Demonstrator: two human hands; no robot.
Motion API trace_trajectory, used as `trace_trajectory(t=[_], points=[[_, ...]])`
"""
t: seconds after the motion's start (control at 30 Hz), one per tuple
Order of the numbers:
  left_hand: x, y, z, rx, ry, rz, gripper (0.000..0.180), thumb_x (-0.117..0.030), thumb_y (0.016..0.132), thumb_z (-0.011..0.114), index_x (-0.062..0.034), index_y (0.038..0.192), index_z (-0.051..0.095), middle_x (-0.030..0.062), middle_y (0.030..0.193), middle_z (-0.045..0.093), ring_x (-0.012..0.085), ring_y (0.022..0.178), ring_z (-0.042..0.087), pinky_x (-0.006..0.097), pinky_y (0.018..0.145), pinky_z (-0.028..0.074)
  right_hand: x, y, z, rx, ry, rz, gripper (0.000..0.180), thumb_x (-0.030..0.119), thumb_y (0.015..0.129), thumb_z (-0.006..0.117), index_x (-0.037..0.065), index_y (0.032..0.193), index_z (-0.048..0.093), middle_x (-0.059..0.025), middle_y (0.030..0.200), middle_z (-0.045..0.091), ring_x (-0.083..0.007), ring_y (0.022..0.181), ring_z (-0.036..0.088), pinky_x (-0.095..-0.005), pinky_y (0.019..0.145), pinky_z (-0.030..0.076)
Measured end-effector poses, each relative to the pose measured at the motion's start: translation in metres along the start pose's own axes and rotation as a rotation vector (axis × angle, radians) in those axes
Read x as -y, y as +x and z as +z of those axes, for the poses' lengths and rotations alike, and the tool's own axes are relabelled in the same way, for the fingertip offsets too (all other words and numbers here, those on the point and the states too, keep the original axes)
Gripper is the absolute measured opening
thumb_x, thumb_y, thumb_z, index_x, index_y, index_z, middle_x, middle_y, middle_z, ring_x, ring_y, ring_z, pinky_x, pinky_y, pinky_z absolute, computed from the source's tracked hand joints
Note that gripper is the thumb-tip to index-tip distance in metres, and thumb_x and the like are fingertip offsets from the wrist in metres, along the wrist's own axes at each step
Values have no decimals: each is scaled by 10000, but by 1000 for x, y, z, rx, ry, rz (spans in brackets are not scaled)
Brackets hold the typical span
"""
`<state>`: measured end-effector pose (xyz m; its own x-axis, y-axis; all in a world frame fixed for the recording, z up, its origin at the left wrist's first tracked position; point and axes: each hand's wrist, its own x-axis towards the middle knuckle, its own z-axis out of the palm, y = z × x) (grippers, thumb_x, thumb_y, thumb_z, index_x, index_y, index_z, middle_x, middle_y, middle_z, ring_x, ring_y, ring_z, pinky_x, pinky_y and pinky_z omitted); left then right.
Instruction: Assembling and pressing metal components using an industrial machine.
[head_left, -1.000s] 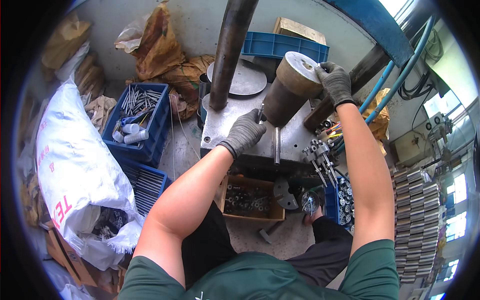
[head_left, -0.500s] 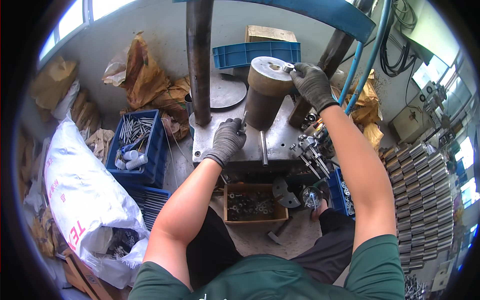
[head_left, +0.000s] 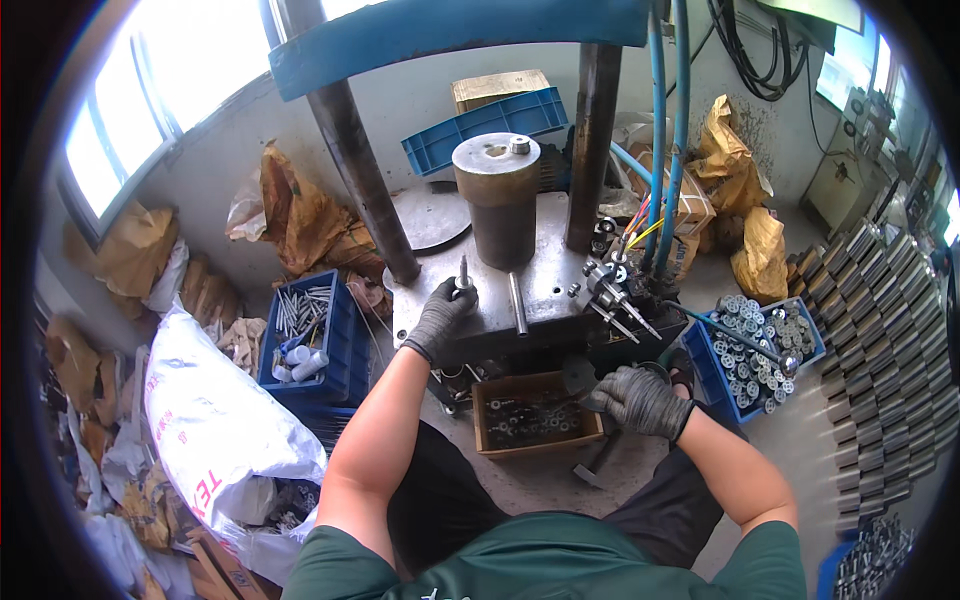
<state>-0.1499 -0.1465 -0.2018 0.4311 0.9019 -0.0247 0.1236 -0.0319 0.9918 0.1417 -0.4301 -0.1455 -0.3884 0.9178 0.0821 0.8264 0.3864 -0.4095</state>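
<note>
Bright window (head_left: 130,130) at upper left let in daylight, pale wall (head_left: 420,100) ran behind, grey concrete floor (head_left: 800,440) lay at right, crumpled brown paper sacks (head_left: 300,215) sat along the wall, white bag (head_left: 215,420) lay at lower left.

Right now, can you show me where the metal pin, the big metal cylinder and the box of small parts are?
metal pin (head_left: 463,272): head view, on its upright shaft above the left hand.
big metal cylinder (head_left: 502,215): head view, on its side wall.
wooden box of small parts (head_left: 482,425): head view, on its left wall.

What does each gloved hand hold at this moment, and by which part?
The left hand holds a thin upright metal pin by its lower end, on the grey steel press table. The right hand is curled; whether it holds anything cannot be told.
</note>
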Motion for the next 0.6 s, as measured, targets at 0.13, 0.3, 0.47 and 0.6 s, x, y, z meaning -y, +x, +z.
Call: trace_trajectory(t=[0.13, 0.3, 0.47, 0.6], points=[[0, -10, -4, -75, -1, -51, 380, -113, 851, 786, -72, 1165, 577, 40, 947, 661, 121, 816, 626, 287, 698, 547, 25, -9, 18, 209, 91, 97, 393, 360, 1030, 533, 71, 1232, 708, -190, 1083, 736, -374, 1009, 694, -479, 919, 539], [-1, -24, 2, -34, 39, 49, 362, -47, 863, 738, -66, 1176, 559, 41, 952, 649, 129, 804, 634, 288, 679, 559, 37, -12, 14, 221, 124, -38, 384, 383, 1009, 551, 77, 1143, 742, -187, 1026, 740, -363, 955, 705, -494, 888, 545], [-34, -29, 20, -147, 112, 193, 441, -40, 887, 775, -30, 1288, 592, 4, 1089, 631, 112, 985, 602, 263, 885, 519, 21, -22, 34, 234, -51, -132, 342, 378, 965, 584, 87, 1006, 759, -156, 942, 741, -352, 908, 708, -490, 859, 553], [-112, -10, 39, -92, -31, 574, 420, -48, 962, 722, -7, 1347, 559, 53, 1187, 618, 143, 1095, 603, 289, 983, 510, 26, -18, 35, 304, -33, -143, 280, 286, 907, 602, 81, 1023, 753, -157, 975, 743, -359, 954, 710, -502, 868, 555]])
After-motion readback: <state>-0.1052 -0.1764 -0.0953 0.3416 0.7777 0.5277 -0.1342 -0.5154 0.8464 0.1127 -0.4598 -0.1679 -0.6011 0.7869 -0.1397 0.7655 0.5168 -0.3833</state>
